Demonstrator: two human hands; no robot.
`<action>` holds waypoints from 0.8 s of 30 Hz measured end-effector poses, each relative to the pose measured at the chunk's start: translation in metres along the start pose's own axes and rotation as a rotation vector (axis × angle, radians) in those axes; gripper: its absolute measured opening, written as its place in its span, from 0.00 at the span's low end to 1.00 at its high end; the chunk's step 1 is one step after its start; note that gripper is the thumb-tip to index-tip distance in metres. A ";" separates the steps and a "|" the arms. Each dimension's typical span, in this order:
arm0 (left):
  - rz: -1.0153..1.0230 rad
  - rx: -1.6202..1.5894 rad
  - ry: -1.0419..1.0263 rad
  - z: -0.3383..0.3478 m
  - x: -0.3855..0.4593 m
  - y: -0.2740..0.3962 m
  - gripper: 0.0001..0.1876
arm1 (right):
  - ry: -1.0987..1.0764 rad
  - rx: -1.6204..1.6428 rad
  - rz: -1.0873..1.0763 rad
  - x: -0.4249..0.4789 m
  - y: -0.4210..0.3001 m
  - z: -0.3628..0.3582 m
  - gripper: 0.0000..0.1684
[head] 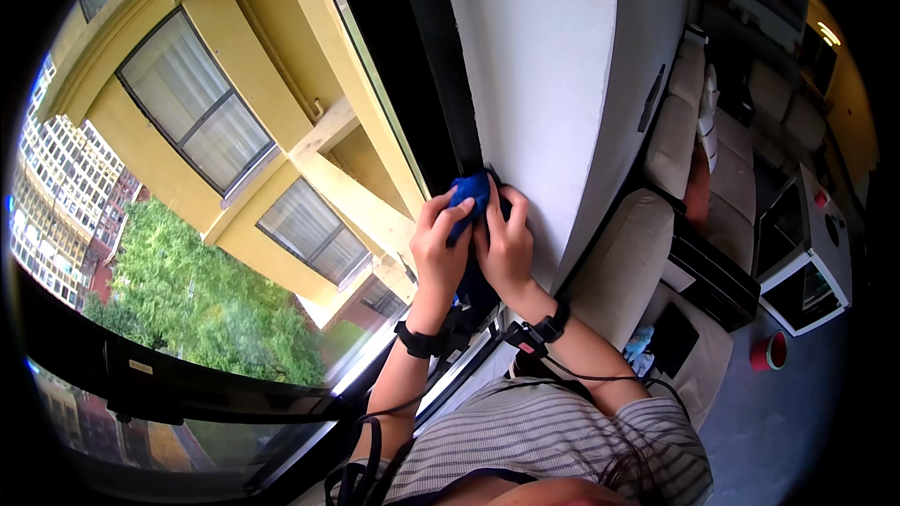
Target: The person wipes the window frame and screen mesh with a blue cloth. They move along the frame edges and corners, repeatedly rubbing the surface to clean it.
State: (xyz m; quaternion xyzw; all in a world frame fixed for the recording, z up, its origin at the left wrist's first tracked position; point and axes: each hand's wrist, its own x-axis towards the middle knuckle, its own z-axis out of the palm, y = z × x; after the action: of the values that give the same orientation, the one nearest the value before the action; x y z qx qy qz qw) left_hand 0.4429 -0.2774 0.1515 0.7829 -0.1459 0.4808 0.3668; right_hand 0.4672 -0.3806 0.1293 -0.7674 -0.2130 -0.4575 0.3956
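Observation:
A crumpled blue cloth (470, 198) is bunched between my two hands, against the dark window frame (439, 84) where it meets the white wall (541, 70). My left hand (441, 246) pinches the cloth from the window side, with the thumb lying across it. On the wall side, my right hand (508, 246) has its fingers on the same cloth, the index finger pointing up along its edge. Both wrists wear black straps, and a small wired box sits at the right one. The lower part of the cloth is hidden behind my hands.
Window glass (232, 239) fills the left side, with buildings and trees outside. A black crossbar (211, 383) runs below it. To the right are a beige sofa (626, 253), a white-framed table (808, 288) and a red container (768, 351) on the floor.

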 end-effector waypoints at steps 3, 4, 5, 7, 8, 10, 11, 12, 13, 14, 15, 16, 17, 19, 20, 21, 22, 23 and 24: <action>-0.005 -0.007 -0.035 0.000 -0.009 -0.008 0.18 | -0.037 0.020 0.014 -0.012 0.004 0.001 0.35; 0.025 0.004 -0.034 -0.002 -0.007 -0.009 0.18 | -0.046 0.035 0.017 -0.010 0.002 0.000 0.35; 0.055 0.015 -0.032 -0.005 -0.001 -0.009 0.19 | -0.054 0.049 0.019 -0.007 0.000 -0.001 0.36; 0.083 0.005 -0.014 -0.009 0.016 -0.005 0.21 | -0.049 0.084 -0.017 0.008 -0.003 -0.004 0.36; 0.094 0.003 0.012 -0.013 0.027 -0.002 0.21 | -0.032 0.088 -0.046 0.019 -0.007 -0.006 0.37; 0.139 0.007 0.086 -0.023 0.055 0.011 0.21 | 0.018 0.088 -0.118 0.049 -0.022 -0.011 0.38; 0.169 -0.011 0.129 -0.021 0.070 0.018 0.21 | 0.035 0.086 -0.140 0.064 -0.025 -0.015 0.39; 0.211 -0.003 0.193 -0.022 0.085 0.024 0.20 | 0.092 0.112 -0.192 0.083 -0.030 -0.021 0.38; 0.256 0.009 0.260 -0.023 0.101 0.032 0.20 | 0.151 0.141 -0.247 0.102 -0.036 -0.028 0.38; 0.295 0.010 0.323 -0.028 0.118 0.039 0.19 | 0.204 0.171 -0.304 0.119 -0.044 -0.031 0.36; 0.337 0.009 0.386 -0.034 0.134 0.048 0.18 | 0.258 0.200 -0.363 0.136 -0.053 -0.034 0.35; 0.360 0.015 0.421 -0.037 0.147 0.056 0.17 | 0.320 0.221 -0.382 0.152 -0.058 -0.035 0.33; 0.383 0.020 0.455 -0.039 0.158 0.062 0.17 | 0.382 0.241 -0.401 0.167 -0.064 -0.033 0.30; 0.421 0.048 0.436 -0.041 0.179 0.061 0.17 | 0.412 0.142 -0.379 0.189 -0.075 -0.031 0.26; 0.377 -0.029 0.398 -0.038 0.186 0.059 0.17 | 0.399 0.111 -0.358 0.193 -0.077 -0.027 0.26; 0.338 -0.103 0.359 -0.036 0.191 0.059 0.17 | 0.392 0.083 -0.337 0.196 -0.078 -0.024 0.26; 0.326 -0.109 0.355 -0.035 0.190 0.059 0.17 | 0.395 0.087 -0.331 0.196 -0.078 -0.022 0.27; 0.315 -0.115 0.351 -0.035 0.186 0.057 0.17 | 0.399 0.090 -0.325 0.191 -0.078 -0.019 0.27; 0.302 -0.115 0.347 -0.034 0.180 0.051 0.17 | 0.399 0.099 -0.318 0.185 -0.076 -0.013 0.28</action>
State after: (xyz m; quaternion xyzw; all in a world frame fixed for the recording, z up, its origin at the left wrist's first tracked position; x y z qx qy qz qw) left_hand 0.4802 -0.2658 0.3373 0.6356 -0.2234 0.6484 0.3545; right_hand 0.4984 -0.3519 0.3250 -0.5984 -0.2708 -0.6453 0.3901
